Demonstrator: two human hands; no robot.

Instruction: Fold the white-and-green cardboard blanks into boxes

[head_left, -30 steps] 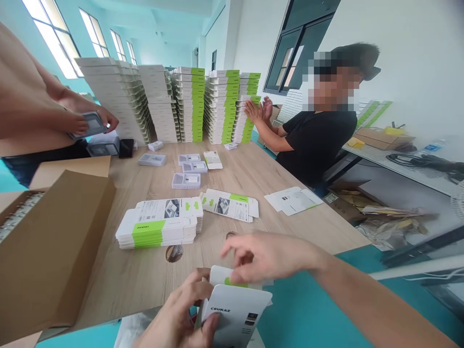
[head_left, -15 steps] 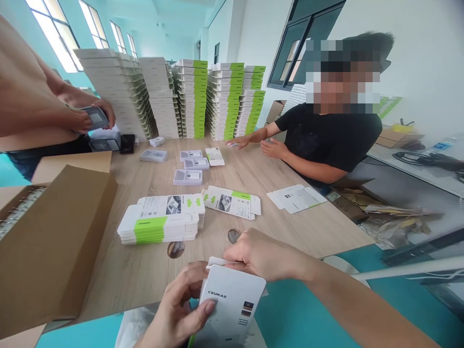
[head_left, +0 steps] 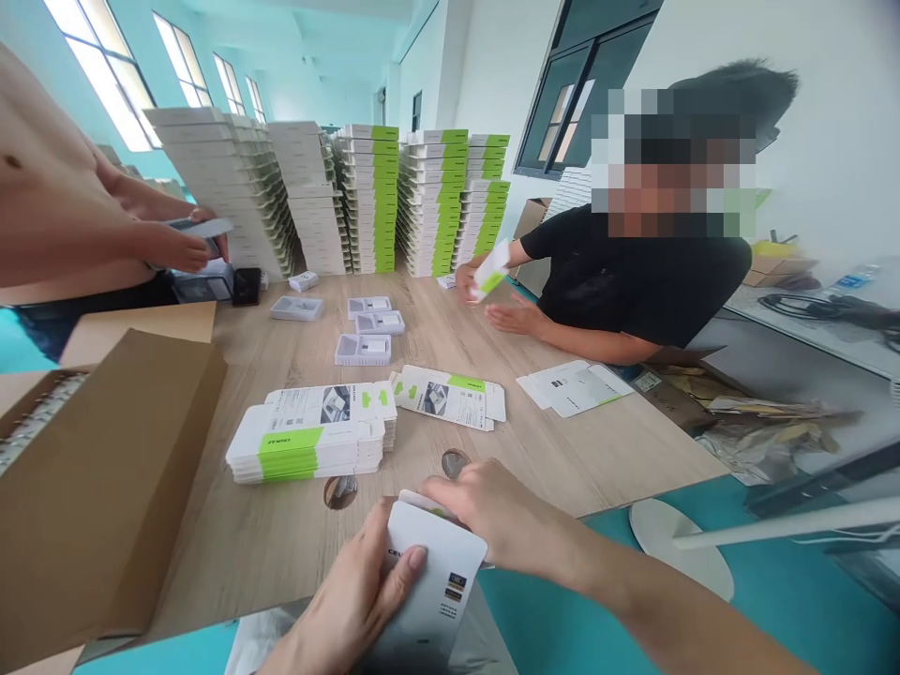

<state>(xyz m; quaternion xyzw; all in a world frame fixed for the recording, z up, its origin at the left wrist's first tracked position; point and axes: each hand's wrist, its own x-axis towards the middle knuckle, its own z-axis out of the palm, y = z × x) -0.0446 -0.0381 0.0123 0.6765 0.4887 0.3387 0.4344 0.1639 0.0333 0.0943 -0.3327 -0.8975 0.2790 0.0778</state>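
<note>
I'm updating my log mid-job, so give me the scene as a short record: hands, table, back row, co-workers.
Left hand: grips a white carton, thumb on its printed face
Right hand: at the carton's upper edge, fingertips partly hidden
Table, near: stack of flat cartons, left of centre
Table, middle: plastic trays
Table, left: brown cardboard box, open
Back row: tall stacks of boxes
Co-worker, right: one hand holds a white-and-green carton
Co-worker, left: hands hold something unclear
</note>
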